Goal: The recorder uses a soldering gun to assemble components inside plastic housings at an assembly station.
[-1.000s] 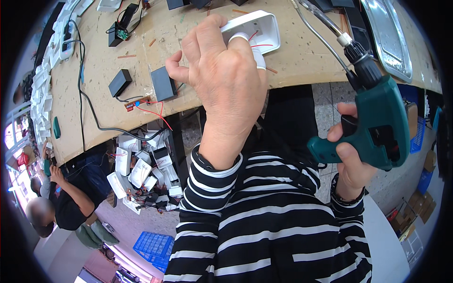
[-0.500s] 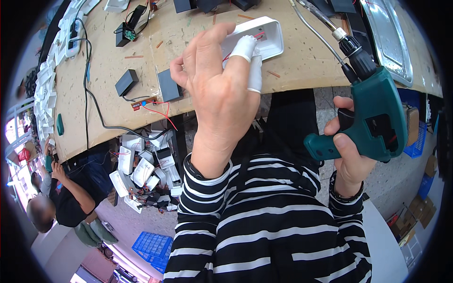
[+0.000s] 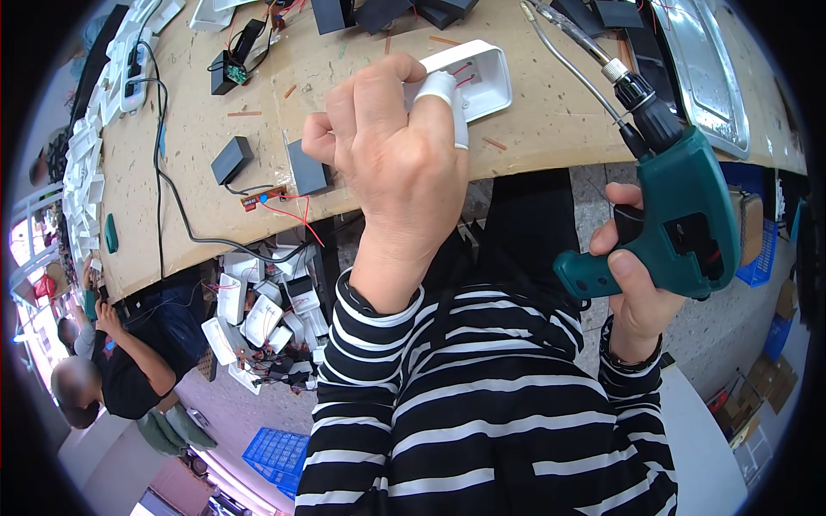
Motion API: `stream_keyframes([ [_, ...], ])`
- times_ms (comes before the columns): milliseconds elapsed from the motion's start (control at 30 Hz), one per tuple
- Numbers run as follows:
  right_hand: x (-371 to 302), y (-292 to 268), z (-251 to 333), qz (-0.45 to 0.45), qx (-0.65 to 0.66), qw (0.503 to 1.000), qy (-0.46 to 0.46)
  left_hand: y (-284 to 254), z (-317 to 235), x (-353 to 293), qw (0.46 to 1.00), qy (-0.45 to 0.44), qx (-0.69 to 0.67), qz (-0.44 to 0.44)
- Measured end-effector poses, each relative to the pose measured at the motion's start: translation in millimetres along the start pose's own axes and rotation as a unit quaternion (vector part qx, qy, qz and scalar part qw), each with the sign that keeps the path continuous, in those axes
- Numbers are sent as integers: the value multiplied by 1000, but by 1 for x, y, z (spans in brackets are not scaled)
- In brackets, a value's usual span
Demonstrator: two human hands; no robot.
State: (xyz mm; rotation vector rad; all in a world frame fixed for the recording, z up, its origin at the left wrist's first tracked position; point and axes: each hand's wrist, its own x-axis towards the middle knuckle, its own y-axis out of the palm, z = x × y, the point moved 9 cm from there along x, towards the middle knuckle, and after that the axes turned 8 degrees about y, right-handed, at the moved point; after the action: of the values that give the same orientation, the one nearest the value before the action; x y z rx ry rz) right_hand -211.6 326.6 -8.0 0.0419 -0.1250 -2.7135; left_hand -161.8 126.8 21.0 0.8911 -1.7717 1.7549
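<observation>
My left hand point(image 3: 391, 142) is closed over the left end of a white plastic case point(image 3: 492, 86), its index finger and thumb wrapped in white covers. What the fingertips pinch is hidden behind them. Short red wires point(image 3: 465, 77) show inside the case, beside the fingertips. In my right hand point(image 3: 637, 267) is a green soldering gun point(image 3: 693, 206), gripped by its handle with fingers by the black trigger. Its metal tip and a thin curved feed tube point(image 3: 568, 73) point up and left, over the table and apart from the case.
On the table point(image 3: 198, 112) lie black boxes point(image 3: 310, 168), a small circuit board with red wire point(image 3: 264, 199) and black cables. A metal tray point(image 3: 718, 95) sits at the right. White cases point(image 3: 262, 318) are heaped below the edge. Another person point(image 3: 138, 353) works at the left.
My left hand has drawn back slightly to the left, its fingers more curled. More of the red wires inside the case now shows. The soldering gun has hardly moved.
</observation>
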Motion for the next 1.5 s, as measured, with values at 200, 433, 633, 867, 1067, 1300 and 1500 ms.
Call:
stream_keyframes([
  [200, 3, -1, 1, 9, 2, 1000, -11, -2, -1, -6, 1000, -5, -18, 3],
  [433, 2, -1, -1, 10, 4, 1000, -9, -3, 4, -10, 996, -52, 64, 20],
  [633, 3, -1, 1, 19, 2, 1000, -11, -2, 1, -11, 997, -48, 53, 4],
  [867, 3, -3, -5, 14, 3, 1000, 6, 0, -2, -13, 1000, 17, -16, -7],
  [1067, 13, 8, -5, 23, 11, 1000, -7, -1, -5, -15, 994, 86, -63, -13],
  [1300, 30, 31, 12, 51, -2, 996, -68, -3, 2, -11, 990, 56, -126, -6],
  [1500, 47, 57, 23, 45, -71, 986, -141, -3, 14, -8, 974, -12, -227, 6],
])
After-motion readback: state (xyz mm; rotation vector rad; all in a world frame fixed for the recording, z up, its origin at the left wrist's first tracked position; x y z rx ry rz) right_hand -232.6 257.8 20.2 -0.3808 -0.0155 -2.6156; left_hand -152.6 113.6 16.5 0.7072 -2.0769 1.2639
